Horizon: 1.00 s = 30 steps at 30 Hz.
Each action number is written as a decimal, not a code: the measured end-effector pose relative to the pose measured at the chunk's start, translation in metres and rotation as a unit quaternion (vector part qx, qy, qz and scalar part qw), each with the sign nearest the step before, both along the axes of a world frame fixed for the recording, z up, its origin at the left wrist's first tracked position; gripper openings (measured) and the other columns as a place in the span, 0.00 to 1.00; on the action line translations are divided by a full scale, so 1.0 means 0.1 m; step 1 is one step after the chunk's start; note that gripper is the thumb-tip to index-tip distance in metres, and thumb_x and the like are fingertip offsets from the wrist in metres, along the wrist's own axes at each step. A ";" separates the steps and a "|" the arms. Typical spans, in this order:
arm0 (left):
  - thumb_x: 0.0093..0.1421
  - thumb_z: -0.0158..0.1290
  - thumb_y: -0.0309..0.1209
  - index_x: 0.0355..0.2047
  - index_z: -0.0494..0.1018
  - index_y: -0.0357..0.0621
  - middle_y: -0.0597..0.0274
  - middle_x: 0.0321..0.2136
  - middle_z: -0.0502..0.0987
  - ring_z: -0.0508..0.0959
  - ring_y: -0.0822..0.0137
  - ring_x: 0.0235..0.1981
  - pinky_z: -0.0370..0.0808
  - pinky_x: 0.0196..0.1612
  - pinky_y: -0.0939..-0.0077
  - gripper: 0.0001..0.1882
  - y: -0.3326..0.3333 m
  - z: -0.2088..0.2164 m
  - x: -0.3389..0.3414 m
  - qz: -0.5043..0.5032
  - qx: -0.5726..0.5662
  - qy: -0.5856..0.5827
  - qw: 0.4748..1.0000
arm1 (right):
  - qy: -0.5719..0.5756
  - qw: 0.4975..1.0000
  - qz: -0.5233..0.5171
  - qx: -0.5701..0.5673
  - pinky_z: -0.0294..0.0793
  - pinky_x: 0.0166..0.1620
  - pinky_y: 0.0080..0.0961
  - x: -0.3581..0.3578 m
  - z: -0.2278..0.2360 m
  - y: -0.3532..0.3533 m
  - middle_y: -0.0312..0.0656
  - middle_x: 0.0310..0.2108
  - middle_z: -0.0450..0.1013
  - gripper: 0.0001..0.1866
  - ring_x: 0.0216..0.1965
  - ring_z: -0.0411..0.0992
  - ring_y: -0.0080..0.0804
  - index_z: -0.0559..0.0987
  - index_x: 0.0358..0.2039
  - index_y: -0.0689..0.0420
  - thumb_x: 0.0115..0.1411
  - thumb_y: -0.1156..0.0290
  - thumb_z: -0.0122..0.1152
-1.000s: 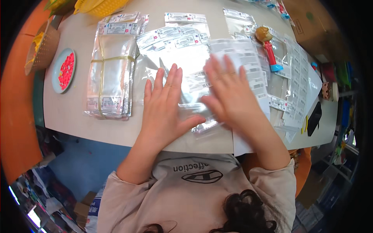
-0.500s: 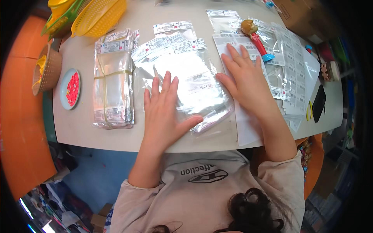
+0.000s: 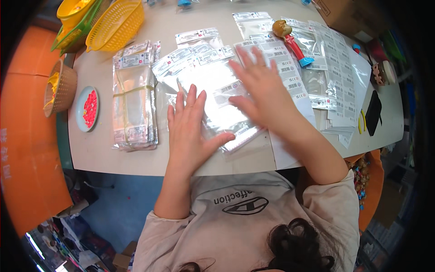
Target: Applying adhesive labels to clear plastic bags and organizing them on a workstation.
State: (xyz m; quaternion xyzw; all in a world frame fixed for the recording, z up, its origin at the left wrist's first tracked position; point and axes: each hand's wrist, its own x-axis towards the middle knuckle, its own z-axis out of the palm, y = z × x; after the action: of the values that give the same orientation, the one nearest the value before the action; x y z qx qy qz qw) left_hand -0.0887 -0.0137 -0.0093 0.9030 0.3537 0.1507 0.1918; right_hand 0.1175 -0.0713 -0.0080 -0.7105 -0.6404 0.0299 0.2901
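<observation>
My left hand lies open, fingers spread, on the left and lower part of a pile of clear plastic bags with printed silver tops. A white label with a barcode sits on the top bag. My right hand is open and a little blurred, its thumb beside that label and its fingers at the bags' right edge. Whether it touches the bag I cannot tell. Partly under my right forearm is a white sheet of barcode labels. A toy figure with a red stem and blue base lies at the sheet's upper end.
To the left lie a banded bundle of bags and a plate of small pink-red pieces. Yellow baskets and a tan basket stand beyond. More label sheets, yellow-handled pliers and a cardboard box are at right.
My right hand has moved left, off the label sheet and over the bags' right side. More of the sheet's labels show. My left hand stays nearly in place.
</observation>
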 end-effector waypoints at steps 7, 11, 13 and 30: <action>0.39 0.69 0.57 0.64 0.60 0.38 0.41 0.66 0.58 0.54 0.37 0.68 0.47 0.66 0.37 0.57 -0.01 -0.03 0.02 0.006 0.012 0.003 1.000 | -0.130 0.977 0.121 -0.122 0.41 0.66 0.68 -0.13 -0.08 -0.09 0.42 0.70 0.53 0.33 0.72 0.44 0.50 0.63 0.66 0.56 0.67 0.50 0.48; 0.39 0.68 0.58 0.63 0.60 0.35 0.42 0.66 0.59 0.55 0.37 0.68 0.47 0.66 0.38 0.57 -0.02 -0.02 0.03 0.013 0.015 0.006 1.000 | -0.139 0.979 -0.006 -0.146 0.44 0.66 0.67 0.11 -0.01 -0.07 0.43 0.70 0.54 0.29 0.71 0.46 0.53 0.66 0.64 0.56 0.67 0.54 0.50; 0.39 0.68 0.58 0.63 0.60 0.33 0.42 0.66 0.58 0.55 0.38 0.68 0.47 0.67 0.40 0.58 -0.03 -0.01 0.03 0.016 0.014 0.017 1.000 | -0.098 0.980 -0.020 -0.173 0.48 0.65 0.66 0.18 0.06 -0.05 0.44 0.69 0.56 0.26 0.71 0.48 0.54 0.69 0.62 0.56 0.67 0.58 0.52; 0.44 0.62 0.65 0.64 0.60 0.33 0.44 0.66 0.58 0.55 0.44 0.68 0.49 0.68 0.45 0.57 -0.07 -0.20 0.04 0.068 0.051 -0.047 0.995 | 0.145 0.987 -0.007 -0.062 0.45 0.69 0.48 0.23 -0.10 0.17 0.56 0.62 0.66 0.12 0.70 0.52 0.53 0.82 0.41 0.58 0.61 0.65 0.63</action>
State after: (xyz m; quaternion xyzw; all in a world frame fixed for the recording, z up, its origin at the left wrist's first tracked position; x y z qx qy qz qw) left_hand -0.0850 -0.0204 -0.0295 0.8773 0.3970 0.2234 0.1511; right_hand 0.1402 -0.0542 -0.0175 -0.7193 -0.5838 0.1702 0.3359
